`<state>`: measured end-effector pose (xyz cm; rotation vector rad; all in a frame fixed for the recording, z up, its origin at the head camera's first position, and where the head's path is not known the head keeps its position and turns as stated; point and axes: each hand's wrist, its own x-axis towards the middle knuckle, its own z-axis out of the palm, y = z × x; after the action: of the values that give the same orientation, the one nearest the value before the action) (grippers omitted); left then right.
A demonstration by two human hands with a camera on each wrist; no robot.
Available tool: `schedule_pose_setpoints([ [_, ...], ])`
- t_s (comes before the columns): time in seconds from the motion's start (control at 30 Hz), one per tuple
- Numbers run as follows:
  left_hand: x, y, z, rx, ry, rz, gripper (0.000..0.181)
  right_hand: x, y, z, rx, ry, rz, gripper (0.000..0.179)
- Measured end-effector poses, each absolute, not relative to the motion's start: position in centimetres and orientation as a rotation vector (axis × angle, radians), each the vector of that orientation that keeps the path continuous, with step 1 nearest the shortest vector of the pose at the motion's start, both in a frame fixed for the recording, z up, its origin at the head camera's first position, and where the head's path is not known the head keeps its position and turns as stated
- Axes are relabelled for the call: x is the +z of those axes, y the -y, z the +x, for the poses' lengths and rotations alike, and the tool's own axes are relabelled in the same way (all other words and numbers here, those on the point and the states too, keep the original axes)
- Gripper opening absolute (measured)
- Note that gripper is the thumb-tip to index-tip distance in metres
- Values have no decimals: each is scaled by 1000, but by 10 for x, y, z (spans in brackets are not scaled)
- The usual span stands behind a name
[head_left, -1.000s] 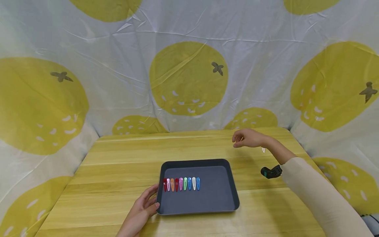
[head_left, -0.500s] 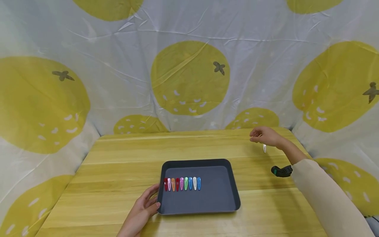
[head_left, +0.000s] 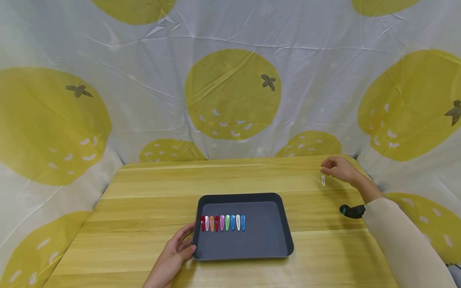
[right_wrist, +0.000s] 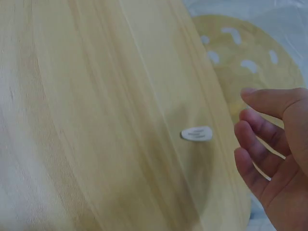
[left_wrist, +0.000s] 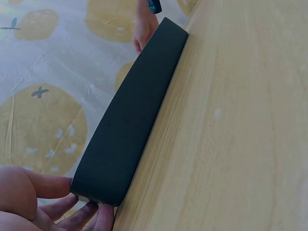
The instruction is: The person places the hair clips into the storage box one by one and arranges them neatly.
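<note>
A dark grey rectangular tray lies on the table. My left hand holds its near left side; in the left wrist view the thumb and fingers of this left hand grip the tray's corner. Inside, several snap hair clips form a row, from a red clip to a blue clip. One white hair clip lies alone at the far right of the table. Just beyond it hovers my right hand, fingers loosely bent and holding nothing; the right wrist view shows a gap between hand and clip.
The wooden table reaches back to a white cloth printed with yellow fruit, which also hangs at both sides. A black device is worn at my right wrist.
My right hand has moved rightward over the far part of the table, to beside the lone white clip, which now shows fully. The left hand stays on the tray.
</note>
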<state>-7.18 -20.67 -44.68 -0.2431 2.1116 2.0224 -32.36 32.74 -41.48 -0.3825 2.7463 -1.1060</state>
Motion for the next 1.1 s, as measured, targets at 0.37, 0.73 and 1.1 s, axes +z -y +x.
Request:
schedule_pose_setpoints([
  [0.37,-447,207,-72,2029,-2117,-266,63,-435,-345,-323,-1111,-2757,-321,35],
  [0.73,-447,206,-72,2023,-2116,-249,63,-449,-345,-320,-1096,-2764,-305,34],
  [1.1,-448,207,-72,2021,-2111,-254,62,-457,-342,-323,-983,-2840,-322,37],
])
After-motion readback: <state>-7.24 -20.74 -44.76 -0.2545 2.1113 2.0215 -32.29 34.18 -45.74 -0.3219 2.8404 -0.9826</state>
